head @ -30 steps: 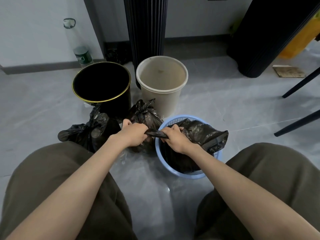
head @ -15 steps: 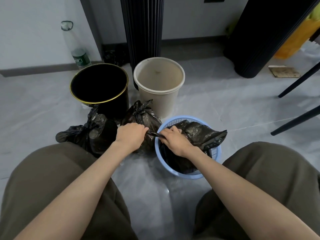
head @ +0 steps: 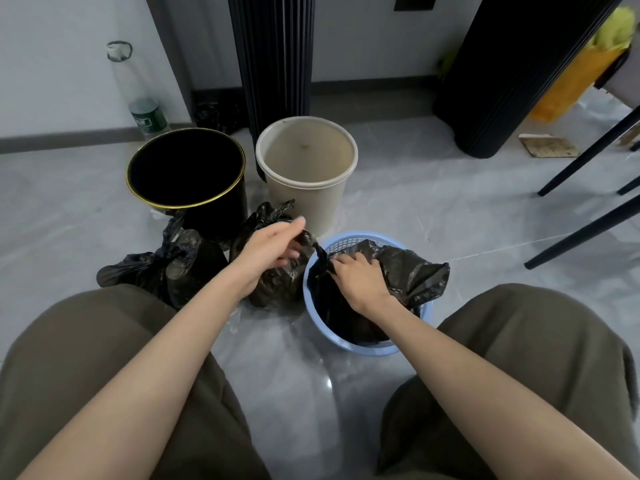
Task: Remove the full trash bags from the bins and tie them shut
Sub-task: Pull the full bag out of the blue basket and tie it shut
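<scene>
A blue basket bin (head: 426, 315) on the floor holds a black trash bag (head: 412, 271). My right hand (head: 360, 278) presses on the bag's gathered top and grips it. My left hand (head: 273, 245) is lifted to the left of the bin, pinching a twisted strip of the same bag between thumb and fingers, the other fingers spread. Two tied black bags lie on the floor: one (head: 277, 289) partly behind my left hand, one (head: 166, 268) further left. A black bin with a gold rim (head: 187, 168) and a beige bin (head: 306, 157) stand behind, both without bags.
My knees in olive trousers frame the bottom corners. A ribbed black column (head: 273, 53) stands behind the bins, a large black cylinder (head: 512, 74) at right. Dark chair legs (head: 585, 157) cross the right side. A plastic bottle (head: 138, 95) stands by the wall.
My left hand rose up and away from the bin, drawing the bag's strip out and opening its fingers. My right hand shifted onto the bag's top.
</scene>
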`<state>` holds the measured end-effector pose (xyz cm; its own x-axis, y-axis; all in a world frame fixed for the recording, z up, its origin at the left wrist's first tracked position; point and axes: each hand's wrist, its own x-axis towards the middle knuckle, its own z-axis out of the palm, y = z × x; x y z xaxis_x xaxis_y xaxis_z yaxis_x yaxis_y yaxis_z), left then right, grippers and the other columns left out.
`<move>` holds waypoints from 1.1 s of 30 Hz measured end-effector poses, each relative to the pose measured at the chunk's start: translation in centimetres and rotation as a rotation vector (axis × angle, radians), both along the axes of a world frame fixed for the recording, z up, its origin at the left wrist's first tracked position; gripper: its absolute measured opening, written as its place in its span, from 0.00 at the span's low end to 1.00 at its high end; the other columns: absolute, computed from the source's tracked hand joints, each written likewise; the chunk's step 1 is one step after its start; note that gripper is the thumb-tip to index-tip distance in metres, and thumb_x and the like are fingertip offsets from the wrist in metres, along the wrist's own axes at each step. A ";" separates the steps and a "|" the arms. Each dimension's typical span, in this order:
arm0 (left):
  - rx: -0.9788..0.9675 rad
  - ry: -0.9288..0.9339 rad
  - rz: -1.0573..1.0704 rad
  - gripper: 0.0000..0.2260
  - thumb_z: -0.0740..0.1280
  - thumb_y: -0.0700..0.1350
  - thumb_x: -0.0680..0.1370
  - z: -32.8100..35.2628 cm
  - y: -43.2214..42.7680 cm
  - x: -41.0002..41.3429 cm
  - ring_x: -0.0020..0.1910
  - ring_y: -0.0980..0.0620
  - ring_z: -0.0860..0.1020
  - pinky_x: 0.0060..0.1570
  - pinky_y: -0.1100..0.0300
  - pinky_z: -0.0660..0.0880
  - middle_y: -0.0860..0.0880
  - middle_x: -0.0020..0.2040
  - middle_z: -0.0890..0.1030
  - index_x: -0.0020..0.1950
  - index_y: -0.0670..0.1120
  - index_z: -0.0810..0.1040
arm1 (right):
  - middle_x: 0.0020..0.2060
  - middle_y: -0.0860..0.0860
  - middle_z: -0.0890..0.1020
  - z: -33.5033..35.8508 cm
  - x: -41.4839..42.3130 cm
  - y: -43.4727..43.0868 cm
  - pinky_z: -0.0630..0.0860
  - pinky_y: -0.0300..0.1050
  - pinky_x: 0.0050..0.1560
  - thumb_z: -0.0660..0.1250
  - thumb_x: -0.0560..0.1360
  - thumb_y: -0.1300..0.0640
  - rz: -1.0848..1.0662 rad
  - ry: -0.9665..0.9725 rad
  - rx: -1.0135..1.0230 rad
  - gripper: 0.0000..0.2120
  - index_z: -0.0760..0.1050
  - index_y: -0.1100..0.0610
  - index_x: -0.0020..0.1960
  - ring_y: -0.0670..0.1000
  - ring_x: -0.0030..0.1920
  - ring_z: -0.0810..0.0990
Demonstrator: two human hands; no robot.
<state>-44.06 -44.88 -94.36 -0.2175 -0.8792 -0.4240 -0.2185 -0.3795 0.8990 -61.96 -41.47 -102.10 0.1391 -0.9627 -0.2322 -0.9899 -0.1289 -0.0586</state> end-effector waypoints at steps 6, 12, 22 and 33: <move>0.222 -0.184 0.183 0.16 0.60 0.54 0.79 -3.6 1.2 -0.1 0.40 0.51 0.76 0.39 0.59 0.73 0.49 0.47 0.76 0.62 0.48 0.70 | 0.58 0.54 0.76 1.0 -2.2 -0.2 0.72 0.52 0.49 0.59 0.76 0.66 -0.075 0.041 -0.177 0.15 0.69 0.56 0.61 0.58 0.58 0.74; 0.430 -0.276 -0.352 0.24 0.64 0.63 0.74 -8.2 4.9 -3.7 0.46 0.48 0.80 0.41 0.54 0.80 0.48 0.57 0.77 0.63 0.49 0.69 | 0.53 0.57 0.78 1.6 -4.4 -1.1 0.67 0.50 0.39 0.57 0.75 0.70 -0.157 0.007 -0.130 0.13 0.65 0.59 0.57 0.60 0.50 0.80; 0.209 -0.182 -0.111 0.05 0.60 0.48 0.81 -9.8 3.2 -6.7 0.37 0.44 0.82 0.35 0.49 0.82 0.40 0.47 0.81 0.48 0.47 0.69 | 0.45 0.64 0.80 4.1 -7.7 -3.1 0.63 0.47 0.38 0.53 0.79 0.66 -0.355 -0.296 -0.190 0.06 0.69 0.63 0.48 0.61 0.39 0.74; 0.347 -0.007 0.051 0.13 0.61 0.48 0.80 -10.3 1.3 -8.3 0.32 0.42 0.83 0.33 0.47 0.81 0.35 0.49 0.77 0.41 0.45 0.60 | 0.48 0.68 0.79 10.3 -10.7 -2.0 0.59 0.49 0.40 0.54 0.81 0.60 -0.409 -0.412 -0.427 0.11 0.71 0.67 0.53 0.68 0.49 0.75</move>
